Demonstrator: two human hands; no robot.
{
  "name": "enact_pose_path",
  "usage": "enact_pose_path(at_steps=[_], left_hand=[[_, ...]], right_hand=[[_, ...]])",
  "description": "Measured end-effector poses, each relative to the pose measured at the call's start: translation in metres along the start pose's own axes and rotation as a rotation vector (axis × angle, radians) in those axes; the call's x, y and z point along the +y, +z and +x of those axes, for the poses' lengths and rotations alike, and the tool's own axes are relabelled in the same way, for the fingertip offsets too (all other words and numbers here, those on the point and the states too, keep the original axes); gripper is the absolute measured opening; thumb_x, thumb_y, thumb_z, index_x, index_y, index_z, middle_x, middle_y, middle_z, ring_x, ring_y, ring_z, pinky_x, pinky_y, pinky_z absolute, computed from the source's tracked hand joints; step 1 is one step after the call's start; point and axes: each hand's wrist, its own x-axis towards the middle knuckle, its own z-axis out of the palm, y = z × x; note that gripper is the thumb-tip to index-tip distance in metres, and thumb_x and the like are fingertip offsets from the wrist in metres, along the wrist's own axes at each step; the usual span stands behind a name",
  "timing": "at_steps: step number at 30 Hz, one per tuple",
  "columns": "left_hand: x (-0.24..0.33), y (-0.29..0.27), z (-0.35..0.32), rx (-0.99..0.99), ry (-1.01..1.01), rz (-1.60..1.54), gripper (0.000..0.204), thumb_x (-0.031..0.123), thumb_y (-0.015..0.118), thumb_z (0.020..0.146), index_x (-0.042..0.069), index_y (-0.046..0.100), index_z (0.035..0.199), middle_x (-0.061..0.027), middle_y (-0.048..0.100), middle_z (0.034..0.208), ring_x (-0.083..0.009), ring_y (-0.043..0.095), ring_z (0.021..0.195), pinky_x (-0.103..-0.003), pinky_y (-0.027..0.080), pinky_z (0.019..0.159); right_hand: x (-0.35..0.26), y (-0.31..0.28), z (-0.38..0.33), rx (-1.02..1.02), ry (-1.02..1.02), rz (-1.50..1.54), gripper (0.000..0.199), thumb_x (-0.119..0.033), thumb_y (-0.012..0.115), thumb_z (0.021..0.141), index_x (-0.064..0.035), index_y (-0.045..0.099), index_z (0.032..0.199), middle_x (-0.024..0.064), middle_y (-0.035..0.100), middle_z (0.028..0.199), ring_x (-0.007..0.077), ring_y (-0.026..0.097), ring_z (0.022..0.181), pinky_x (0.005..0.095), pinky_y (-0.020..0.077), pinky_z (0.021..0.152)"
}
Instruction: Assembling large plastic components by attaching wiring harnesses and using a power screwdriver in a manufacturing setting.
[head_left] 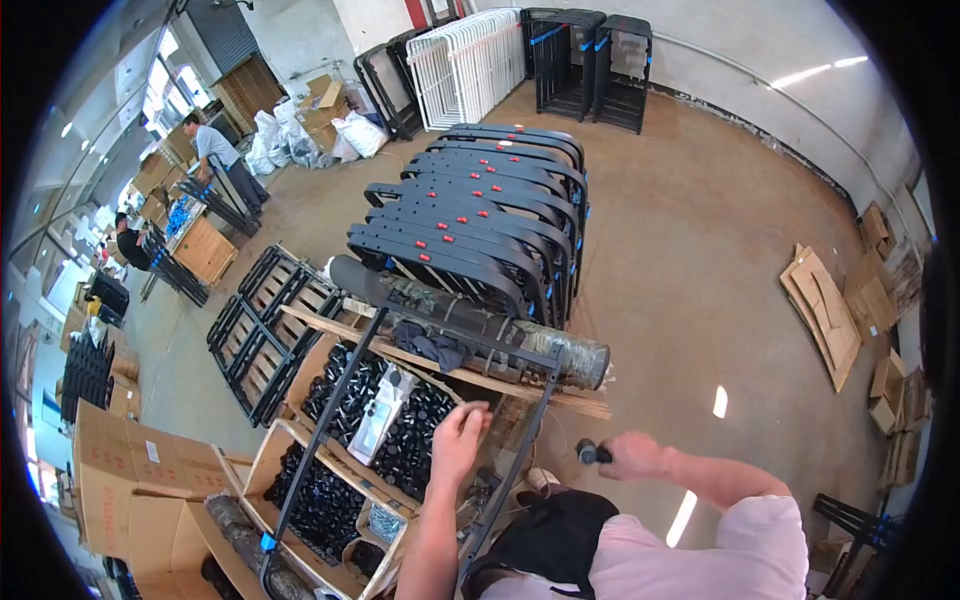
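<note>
My left hand [459, 440] is raised over the wooden bins, its fingers pinched together; what they hold, if anything, is too small to make out. Off to the right, my right hand [637, 457] grips a dark tool [590, 452] with a thick round head, pointing left; its exact kind is unclear. Between me and the bins lies a black metal tube frame [332, 405], resting across a wrapped roller [480, 330]. Below it, a wooden bin [290, 425] holds many small black plastic parts [315, 495], and a clear packet [383, 415] lies among similar parts.
Black folded frames [470, 215] with red dots stand in a row beyond the roller. A dark cloth [430, 345] lies beside the roller. Cardboard boxes [150, 470] sit at lower left, flattened cardboard [825, 315] at right. Two people [222, 160] [132, 245] work at far left.
</note>
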Motion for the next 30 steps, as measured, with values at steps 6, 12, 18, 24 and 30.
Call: enact_pose_path(at_steps=[6, 12, 18, 24, 30], left_hand=[[0.055, 0.069, 0.056, -0.269, 0.088, -0.148, 0.027, 0.019, 0.058, 0.109, -0.001, 0.069, 0.124, -0.0078, 0.075, 0.110, -0.0144, 0.070, 0.103, -0.030, 0.054, 0.094], [0.127, 0.122, 0.094, -0.466, 0.256, -0.302, 0.044, 0.035, 0.053, 0.112, 0.001, 0.062, 0.137, -0.0092, 0.069, 0.126, -0.0173, 0.061, 0.122, -0.035, 0.045, 0.109], [0.140, 0.135, 0.121, -0.600, 0.196, -0.461, 0.046, 0.043, 0.058, 0.108, 0.003, 0.065, 0.128, -0.0041, 0.065, 0.115, -0.0129, 0.057, 0.111, -0.031, 0.046, 0.100], [0.106, 0.142, 0.126, -0.426, 0.176, -0.409, 0.027, 0.030, 0.069, 0.103, 0.004, 0.066, 0.113, 0.0006, 0.066, 0.096, -0.0069, 0.059, 0.089, -0.026, 0.051, 0.078], [0.096, 0.138, 0.116, -0.424, 0.101, -0.467, 0.021, 0.024, 0.068, 0.104, 0.005, 0.067, 0.112, 0.0032, 0.065, 0.099, -0.0050, 0.057, 0.092, -0.025, 0.049, 0.082]], right_hand=[[0.006, -0.076, -0.017, 0.147, 0.072, -0.051, 0.040, -0.037, 0.066, 0.085, 0.0016, 0.074, 0.091, 0.0256, 0.074, 0.085, 0.0431, 0.074, 0.084, 0.0525, 0.0599, 0.080], [-0.025, -0.176, -0.011, 0.385, -0.123, 0.021, 0.038, -0.036, 0.066, 0.087, 0.0014, 0.070, 0.087, 0.0197, 0.069, 0.069, 0.0362, 0.072, 0.064, 0.0459, 0.0592, 0.065], [-0.064, -0.225, 0.017, 0.228, 0.068, 0.137, 0.034, -0.032, 0.065, 0.089, 0.0018, 0.069, 0.088, 0.0095, 0.071, 0.067, 0.0220, 0.071, 0.059, 0.0376, 0.0579, 0.059], [-0.059, -0.205, 0.047, 0.210, 0.016, 0.089, 0.037, -0.034, 0.064, 0.090, 0.0021, 0.071, 0.083, 0.0103, 0.071, 0.069, 0.0232, 0.071, 0.058, 0.0380, 0.0585, 0.060], [-0.057, -0.193, 0.053, 0.183, -0.003, 0.100, 0.039, -0.035, 0.063, 0.091, 0.0019, 0.071, 0.081, 0.0105, 0.071, 0.067, 0.0233, 0.071, 0.058, 0.0391, 0.0583, 0.061]])
